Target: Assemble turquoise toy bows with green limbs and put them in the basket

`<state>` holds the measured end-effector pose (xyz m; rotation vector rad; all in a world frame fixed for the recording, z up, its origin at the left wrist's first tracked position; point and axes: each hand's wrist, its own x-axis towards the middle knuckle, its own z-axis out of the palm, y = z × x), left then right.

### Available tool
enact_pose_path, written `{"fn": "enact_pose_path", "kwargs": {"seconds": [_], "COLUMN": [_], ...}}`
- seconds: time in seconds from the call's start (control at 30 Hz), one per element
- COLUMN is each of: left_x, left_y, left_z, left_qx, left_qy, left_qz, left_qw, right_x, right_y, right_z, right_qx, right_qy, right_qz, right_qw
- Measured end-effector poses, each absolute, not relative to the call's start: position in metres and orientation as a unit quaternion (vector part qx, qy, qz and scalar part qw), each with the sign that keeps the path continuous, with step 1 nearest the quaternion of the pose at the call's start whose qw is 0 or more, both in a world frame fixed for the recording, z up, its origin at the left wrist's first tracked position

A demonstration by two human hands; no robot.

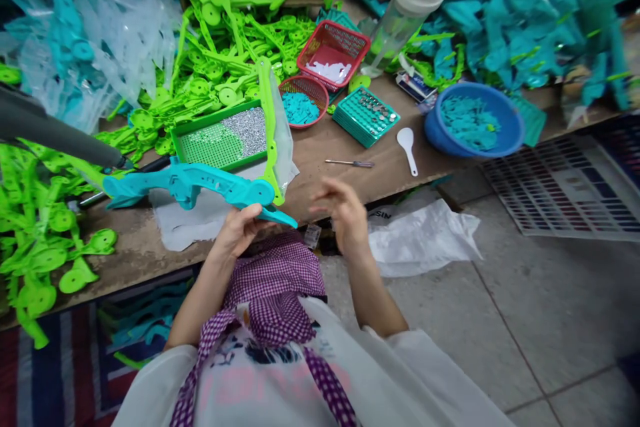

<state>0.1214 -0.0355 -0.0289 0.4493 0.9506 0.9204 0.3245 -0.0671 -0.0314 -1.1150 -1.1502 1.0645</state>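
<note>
While left hand (238,231) grips turquoise part (217,184), right hand (347,216) gapes partway.

Brown worktable (367,179): 1 screwdriver (349,163), 1 white spoon (406,141), 1 blue basin (443,137), heaped green parts (200,87).

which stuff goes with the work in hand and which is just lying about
Likely with the work:
teal plastic part in left hand
green tray of small silvery pieces
screwdriver

Probably just lying about:
lidded clear bottle
white plastic bag
</note>
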Motion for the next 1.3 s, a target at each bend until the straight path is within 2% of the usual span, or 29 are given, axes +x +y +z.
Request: {"fn": "enact_pose_path", "kwargs": {"seconds": [0.07, 0.23, 0.37, 0.5, 0.77, 1.03, 1.3], "left_x": [0.126, 0.138, 0.138, 0.139, 0.139, 0.128, 0.133], "left_y": [-0.039, -0.051, -0.049, -0.048, -0.052, -0.042, -0.046], "left_z": [-0.033, -0.038, -0.034, -0.033, -0.038, -0.041, -0.042], "left_qx": [0.214, 0.184, 0.149, 0.146, 0.155, 0.18, 0.158], "left_qy": [0.443, 0.478, 0.496, 0.495, 0.504, 0.493, 0.499], "left_qz": [0.4, 0.405, 0.467, 0.455, 0.44, 0.416, 0.448], "left_qw": [0.773, 0.757, 0.717, 0.725, 0.727, 0.742, 0.725], "right_x": [0.33, 0.301, 0.282, 0.283, 0.27, 0.29, 0.284], "right_y": [-0.033, 0.052, 0.041, 0.007, 0.002, 0.026, 0.025], "right_z": [-0.022, -0.007, -0.005, -0.007, -0.014, -0.017, -0.011], "right_qx": [-0.498, -0.453, -0.442, -0.435, -0.462, -0.469, -0.469], "right_qy": [-0.427, -0.375, -0.272, -0.232, -0.183, -0.234, -0.202], "right_qz": [0.425, 0.537, 0.492, 0.424, 0.369, 0.499, 0.473], "right_qw": [0.623, 0.605, 0.699, 0.76, 0.785, 0.69, 0.717]}}
